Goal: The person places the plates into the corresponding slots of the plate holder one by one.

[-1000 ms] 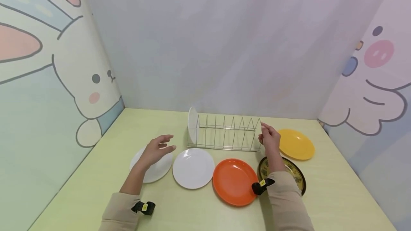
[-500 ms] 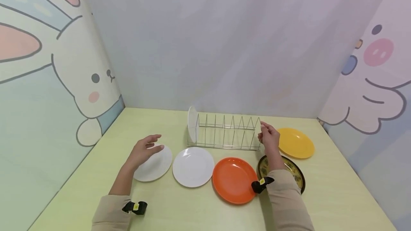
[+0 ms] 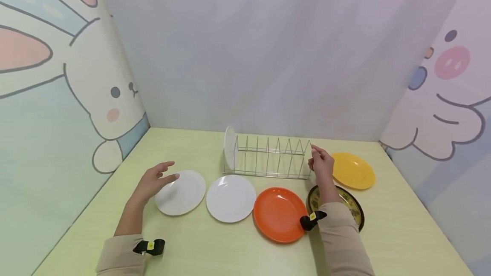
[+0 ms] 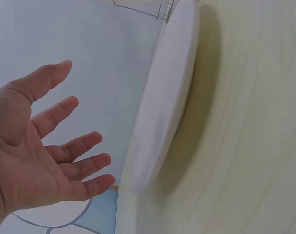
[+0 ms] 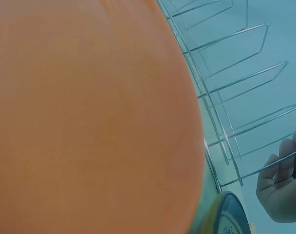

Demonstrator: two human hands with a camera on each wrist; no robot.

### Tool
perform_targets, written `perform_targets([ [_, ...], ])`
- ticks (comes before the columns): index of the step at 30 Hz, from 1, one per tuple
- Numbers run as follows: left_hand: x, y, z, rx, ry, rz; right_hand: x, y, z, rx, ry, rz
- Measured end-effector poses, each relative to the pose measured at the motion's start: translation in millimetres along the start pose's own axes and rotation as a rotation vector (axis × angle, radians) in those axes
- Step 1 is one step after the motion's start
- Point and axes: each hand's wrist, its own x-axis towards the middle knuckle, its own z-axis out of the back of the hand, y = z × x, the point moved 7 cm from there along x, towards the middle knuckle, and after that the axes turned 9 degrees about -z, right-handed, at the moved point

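left hand (image 3: pixel 151 182): empty, fingers spread, near but off left white plate (image 3: pixel 181 193) | right hand (image 3: pixel 322 166): grasping right end of wire rack (image 3: pixel 271 151) | rack: far side of table (image 3: pixel 215 252), upright white plate (image 3: pixel 230 148) at left end | in front, flat: second white plate (image 3: pixel 231 198), orange plate (image 3: pixel 280 215), dark-rimmed plate (image 3: pixel 348 204) | yellow plate (image 3: pixel 353 171): right of rack

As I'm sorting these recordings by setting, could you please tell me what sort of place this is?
Probably a staged tabletop booth rather than a working kitchen: cartoon-printed side walls flank a pale table bearing a dish rack.
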Motion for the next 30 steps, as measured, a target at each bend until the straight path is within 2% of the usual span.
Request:
perform_targets([
  [9,-10.8,26.8,1.1,-0.05,0.081,0.173,1.5,0.1,-0.7,0.001,-0.005,0.009],
  [14,-13.2,40.8,0.4,-0.074,0.082,0.264,0.9,-0.2,-0.2,-0.002,-0.015,0.011],
  [17,-13.0,47.7,1.1,-0.027,0.087,0.276,0.3,-0.4,-0.7,-0.006,-0.011,0.008],
  [21,-10.6,52.7,-0.2,0.047,0.101,0.246,-0.3,-0.5,-0.3,-0.002,-0.013,0.001],
  [25,-7.3,54.5,-2.7,0.07,0.1,0.229,-0.2,0.7,-0.3,0.012,-0.016,0.008],
  [30,-5.5,55.3,-3.5,0.105,0.104,0.245,-0.5,0.8,-0.3,0.007,-0.019,-0.001],
])
